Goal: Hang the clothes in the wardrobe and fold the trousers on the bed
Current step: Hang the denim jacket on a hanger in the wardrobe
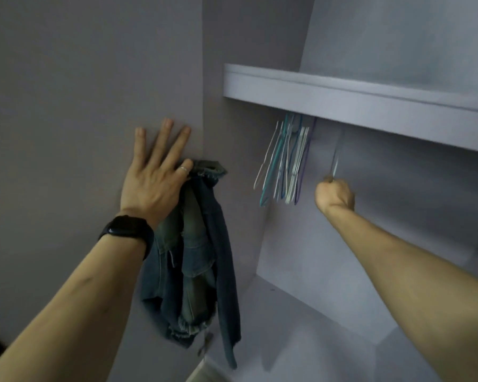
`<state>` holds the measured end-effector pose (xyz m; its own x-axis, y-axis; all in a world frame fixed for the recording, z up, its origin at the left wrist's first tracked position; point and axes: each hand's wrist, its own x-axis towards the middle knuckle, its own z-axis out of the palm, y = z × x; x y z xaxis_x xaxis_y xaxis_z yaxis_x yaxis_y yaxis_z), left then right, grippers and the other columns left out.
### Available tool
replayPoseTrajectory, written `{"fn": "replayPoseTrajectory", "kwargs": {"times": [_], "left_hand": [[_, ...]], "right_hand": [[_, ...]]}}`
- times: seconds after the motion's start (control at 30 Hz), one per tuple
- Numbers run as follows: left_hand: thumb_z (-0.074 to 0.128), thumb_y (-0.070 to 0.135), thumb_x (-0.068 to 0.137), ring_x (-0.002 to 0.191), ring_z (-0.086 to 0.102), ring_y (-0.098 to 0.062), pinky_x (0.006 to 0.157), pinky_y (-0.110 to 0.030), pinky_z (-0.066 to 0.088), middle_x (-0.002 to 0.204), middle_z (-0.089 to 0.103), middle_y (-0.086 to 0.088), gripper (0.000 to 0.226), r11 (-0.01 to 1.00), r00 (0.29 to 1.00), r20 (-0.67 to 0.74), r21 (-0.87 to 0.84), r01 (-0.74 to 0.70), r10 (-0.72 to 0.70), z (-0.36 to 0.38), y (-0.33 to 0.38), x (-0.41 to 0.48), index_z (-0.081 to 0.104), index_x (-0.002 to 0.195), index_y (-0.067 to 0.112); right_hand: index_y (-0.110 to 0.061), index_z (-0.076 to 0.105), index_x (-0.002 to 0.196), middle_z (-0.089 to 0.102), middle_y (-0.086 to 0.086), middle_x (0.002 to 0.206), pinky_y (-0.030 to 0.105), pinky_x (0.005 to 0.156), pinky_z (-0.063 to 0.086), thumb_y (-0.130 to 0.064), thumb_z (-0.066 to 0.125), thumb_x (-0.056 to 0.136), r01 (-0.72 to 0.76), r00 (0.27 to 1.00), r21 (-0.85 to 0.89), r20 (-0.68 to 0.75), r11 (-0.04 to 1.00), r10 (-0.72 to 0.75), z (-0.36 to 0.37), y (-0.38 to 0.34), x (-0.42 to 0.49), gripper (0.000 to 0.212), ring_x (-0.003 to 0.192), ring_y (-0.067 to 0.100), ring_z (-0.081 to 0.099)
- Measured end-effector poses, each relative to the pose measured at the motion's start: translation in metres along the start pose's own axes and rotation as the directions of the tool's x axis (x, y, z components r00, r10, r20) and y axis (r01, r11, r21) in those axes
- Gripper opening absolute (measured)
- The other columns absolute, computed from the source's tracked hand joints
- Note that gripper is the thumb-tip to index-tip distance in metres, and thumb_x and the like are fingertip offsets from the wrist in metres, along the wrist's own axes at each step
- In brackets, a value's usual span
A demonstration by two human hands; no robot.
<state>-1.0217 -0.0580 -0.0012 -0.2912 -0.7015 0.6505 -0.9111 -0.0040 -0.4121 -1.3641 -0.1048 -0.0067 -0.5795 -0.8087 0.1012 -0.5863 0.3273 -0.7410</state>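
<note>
Fingers [163, 144] of the left hand [152, 180] lie spread flat against the wardrobe panel [66, 106] at centre left of the frame, while the ring finger and thumb side pinch the frayed top edge of a denim garment [193, 257]. That garment hangs limp below the hand, against the panel's front edge, reaching toward the lower centre of the frame. A black wristband [127, 232] sits on the left wrist, and a ring [183, 169] shows on one finger.

At centre right, the right hand [335, 195] is curled into a fist around the lower end of a pale hanger [335, 161], which rises toward the underside of the shelf [342, 103]. Its top is hidden there, and the hanger is blurred.

Left of that fist, a bunch of thin hangers [286, 161] in white, teal and purple hangs close together beneath the shelf.

Wardrobe surfaces are plain, matt, grey-lilac. The inner floor [301, 326] at lower right appears bare. Lighting is dim.
</note>
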Motion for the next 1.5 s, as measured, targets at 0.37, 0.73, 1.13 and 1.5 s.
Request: {"fn": "replayPoseTrajectory", "kwargs": {"times": [0.37,0.73,1.13,1.5], "left_hand": [[0.043,0.035,0.104,0.119,0.053,-0.038,0.108,-0.058,0.035,0.131,0.057,-0.012,0.032,0.765,0.905,0.401,-0.536,0.356,-0.14,-0.068,0.041,-0.013,0.052,0.128,0.016],[0.058,0.012,0.099,0.089,0.064,-0.032,0.073,-0.038,0.047,0.097,0.066,0.0,0.06,0.195,0.848,0.402,-0.914,0.354,0.346,-0.148,0.132,-0.084,0.028,0.146,0.035],[0.054,0.009,0.098,0.101,0.065,-0.038,0.08,-0.045,0.055,0.133,0.058,-0.002,0.046,0.395,0.735,0.205,-0.914,-0.093,0.646,-0.149,0.19,-0.135,0.049,0.14,0.028],[0.053,-0.001,0.09,0.102,0.062,-0.037,0.077,-0.042,0.052,0.123,0.061,-0.006,0.076,0.329,0.665,0.017,-0.878,-0.346,0.746,-0.173,0.228,-0.133,0.033,0.153,0.037]], "right_hand": [[-0.014,0.061,0.11,0.066,0.014,0.097,0.04,0.083,0.048,-0.045,0.031,0.107,-0.055,0.996,0.048,0.076,0.997,0.051,-0.109,0.074,-0.138,0.043,0.097,0.039,0.062],[-0.019,0.072,0.076,0.046,-0.011,0.052,0.021,0.052,0.035,-0.035,0.05,0.105,-0.101,0.987,0.33,0.149,0.939,0.054,-0.174,0.155,-0.267,0.04,0.051,0.006,0.042],[-0.015,0.074,0.099,0.049,-0.001,0.059,0.023,0.053,0.038,-0.021,0.057,0.103,-0.154,0.865,0.38,0.498,0.912,-0.062,-0.186,0.186,-0.298,0.019,0.051,0.014,0.044],[-0.011,0.061,0.084,0.035,-0.008,0.049,0.016,0.033,0.019,-0.037,0.05,0.103,-0.586,0.801,0.631,0.547,0.508,0.244,-0.218,0.155,-0.185,0.034,0.035,0.003,0.025]]}}
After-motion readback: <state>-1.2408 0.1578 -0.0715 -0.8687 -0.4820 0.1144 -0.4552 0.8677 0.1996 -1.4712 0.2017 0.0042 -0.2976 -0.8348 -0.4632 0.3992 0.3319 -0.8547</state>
